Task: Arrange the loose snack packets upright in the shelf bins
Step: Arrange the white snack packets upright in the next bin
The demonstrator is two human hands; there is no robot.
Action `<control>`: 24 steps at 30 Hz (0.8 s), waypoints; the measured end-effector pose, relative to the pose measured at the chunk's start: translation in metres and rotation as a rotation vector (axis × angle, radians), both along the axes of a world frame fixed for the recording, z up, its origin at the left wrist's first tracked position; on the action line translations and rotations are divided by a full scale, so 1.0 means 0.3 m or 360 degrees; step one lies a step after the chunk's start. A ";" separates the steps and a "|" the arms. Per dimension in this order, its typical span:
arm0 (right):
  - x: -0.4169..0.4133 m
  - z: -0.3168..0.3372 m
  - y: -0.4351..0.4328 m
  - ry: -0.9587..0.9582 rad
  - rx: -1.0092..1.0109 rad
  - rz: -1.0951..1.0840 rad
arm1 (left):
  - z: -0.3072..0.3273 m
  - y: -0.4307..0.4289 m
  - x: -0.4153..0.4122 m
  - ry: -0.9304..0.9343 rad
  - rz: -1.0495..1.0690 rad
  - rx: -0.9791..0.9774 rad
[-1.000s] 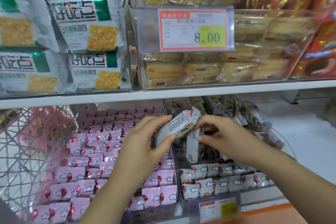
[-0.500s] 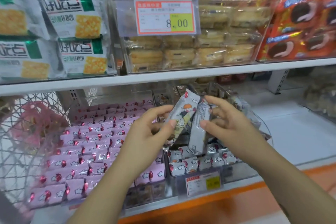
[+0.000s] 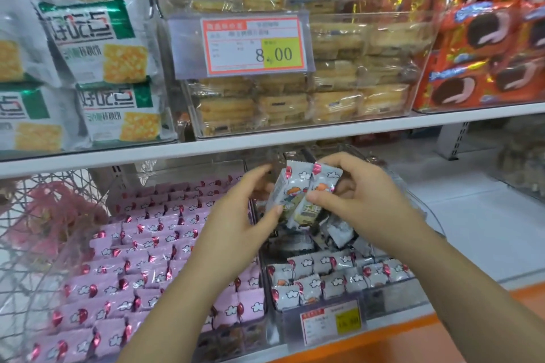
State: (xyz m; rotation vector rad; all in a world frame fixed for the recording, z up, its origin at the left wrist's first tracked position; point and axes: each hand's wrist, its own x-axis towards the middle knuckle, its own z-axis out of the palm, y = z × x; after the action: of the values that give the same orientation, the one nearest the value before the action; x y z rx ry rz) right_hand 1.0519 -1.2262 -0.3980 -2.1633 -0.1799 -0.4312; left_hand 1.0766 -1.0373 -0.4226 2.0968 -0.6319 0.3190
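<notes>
Two grey packets (image 3: 298, 191) are held side by side, one pinched by the left hand (image 3: 236, 215) and one by the right hand (image 3: 362, 200), likely so their tops are lined up before being stood down. At 6 o'clock from the hands, a loose heap (image 3: 336, 234) is seen in the clear bin (image 3: 392, 299), behind upright rows (image 3: 324, 280); pink packets (image 3: 147, 259) are lined up at 8 o'clock.

On the lower shelf (image 3: 472, 230) we see two clear bins side by side at the front edge. The left bin (image 3: 230, 340) is packed with pink packets (image 3: 147, 244), and the right bin (image 3: 392, 300) holds grey packets (image 3: 324, 283). A wire basket (image 3: 17, 244) is at the left end. The upper shelf (image 3: 295, 138) carries cracker bags (image 3: 97, 38), a pastry bin (image 3: 368, 47) and red biscuit packs (image 3: 477, 68).
</notes>
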 end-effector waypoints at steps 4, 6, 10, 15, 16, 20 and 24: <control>0.035 -0.025 0.006 0.0016 -0.0372 -0.0013 | -0.025 -0.004 0.036 -0.0070 -0.0049 0.0414; 0.043 -0.033 0.008 -0.0006 -0.0451 -0.0037 | -0.034 -0.001 0.046 -0.0090 -0.0052 0.0587; 0.043 -0.034 -0.001 -0.0048 -0.0367 -0.0087 | -0.035 0.018 0.043 -0.0124 0.0081 0.0899; 0.055 -0.059 0.030 0.0121 -0.0420 0.0046 | -0.028 0.027 0.028 0.0059 0.0062 0.0962; 0.061 -0.065 0.039 0.0106 -0.0443 0.0053 | -0.030 0.025 0.029 0.0089 0.0061 0.0940; 0.093 -0.089 0.069 0.0094 -0.0502 0.0086 | -0.036 0.019 0.035 0.0134 0.0103 0.0943; 0.121 -0.109 0.077 0.0275 -0.0493 0.0230 | -0.052 0.027 0.044 0.0110 0.0087 0.0893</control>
State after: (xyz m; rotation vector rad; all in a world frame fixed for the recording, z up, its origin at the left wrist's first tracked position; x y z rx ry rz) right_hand 1.0882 -1.2031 -0.4307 -2.4575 -0.3218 -0.1381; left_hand 1.0898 -1.0292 -0.4383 2.6506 -0.6780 0.1012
